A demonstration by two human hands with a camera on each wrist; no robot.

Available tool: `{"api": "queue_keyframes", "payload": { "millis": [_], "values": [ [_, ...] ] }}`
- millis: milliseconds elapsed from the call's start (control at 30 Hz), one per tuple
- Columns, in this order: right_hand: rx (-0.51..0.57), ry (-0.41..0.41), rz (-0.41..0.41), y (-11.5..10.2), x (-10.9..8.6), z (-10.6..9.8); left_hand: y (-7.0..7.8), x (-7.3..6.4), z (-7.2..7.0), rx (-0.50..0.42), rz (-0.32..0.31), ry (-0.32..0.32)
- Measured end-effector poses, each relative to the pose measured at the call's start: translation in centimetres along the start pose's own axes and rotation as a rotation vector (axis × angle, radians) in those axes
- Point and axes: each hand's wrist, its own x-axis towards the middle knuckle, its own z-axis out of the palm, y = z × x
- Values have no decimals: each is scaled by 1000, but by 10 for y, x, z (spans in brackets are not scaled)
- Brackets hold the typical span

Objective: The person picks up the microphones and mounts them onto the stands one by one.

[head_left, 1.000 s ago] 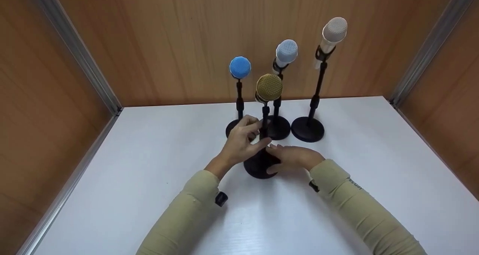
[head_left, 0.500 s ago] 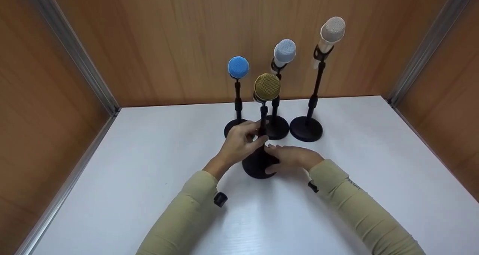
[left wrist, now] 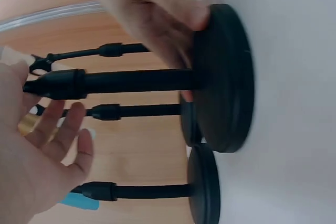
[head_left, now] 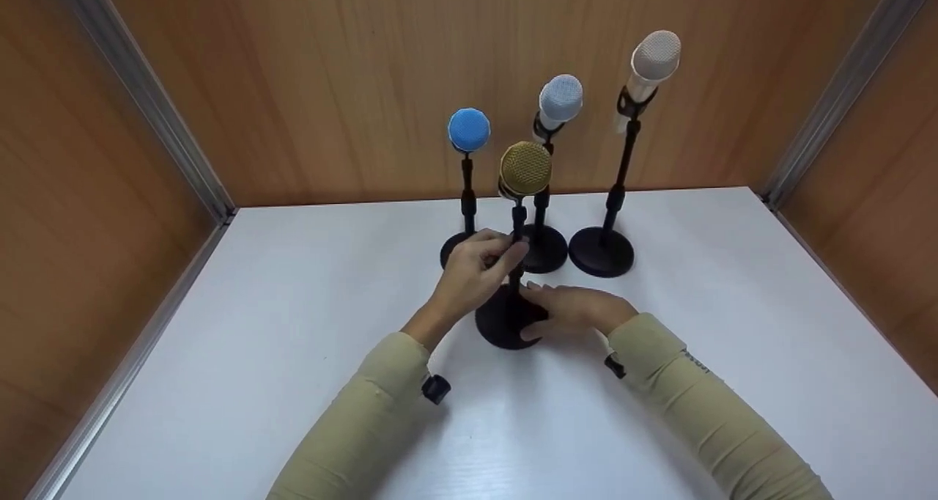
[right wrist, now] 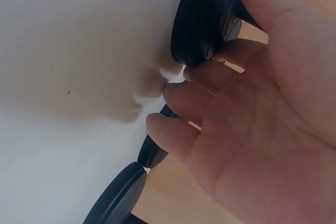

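Note:
A gold microphone (head_left: 526, 168) sits on top of a black desk microphone stand (head_left: 500, 324), upright in front of the others. My left hand (head_left: 469, 276) pinches the stand's pole between thumb and forefinger, high up near the collar. In the left wrist view, the other fingers of that hand are spread off the collar (left wrist: 68, 84). At the round base, my right hand (head_left: 575, 309) holds the right edge, thumb over the top. The right wrist view has its remaining fingers (right wrist: 184, 100) beside the base rim (right wrist: 202, 22), by the tabletop.
Behind stand a blue microphone (head_left: 469, 130), a pale blue microphone (head_left: 561, 100) and a white microphone (head_left: 656, 56), each on a black stand. The white table (head_left: 330, 287) ends at a wooden back panel (head_left: 352, 97). Side panels close off left and right.
My left hand's thumb has slid up the pole from lower down, towards the collar. The right hand keeps its hold on the base, and the stand stays in place.

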Motion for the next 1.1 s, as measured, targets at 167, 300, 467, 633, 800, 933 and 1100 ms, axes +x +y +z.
{"api": "queue_keyframes", "payload": {
  "millis": [167,300,467,633,800,933,1100],
  "values": [
    [13,-4,-5,1,-1,0,9,8,-7,-29,-80,-56],
    [18,-7,-5,0,-1,-1,13,9,-9,-55,-93,-66],
    [13,-11,-4,-2,-1,-2,16,10,-9,-174,-69,-52],
    [-8,-20,0,-4,0,-4,17,11,-10,-218,-74,-58],
    [-24,-35,-3,-6,1,-6,21,15,-13,-243,-62,-36],
    [-32,-43,-9,-8,2,-7,26,20,-15,-257,-54,-16],
    [-24,-47,5,-6,1,-7,30,24,-16,-248,-34,-21]
  ]
}}
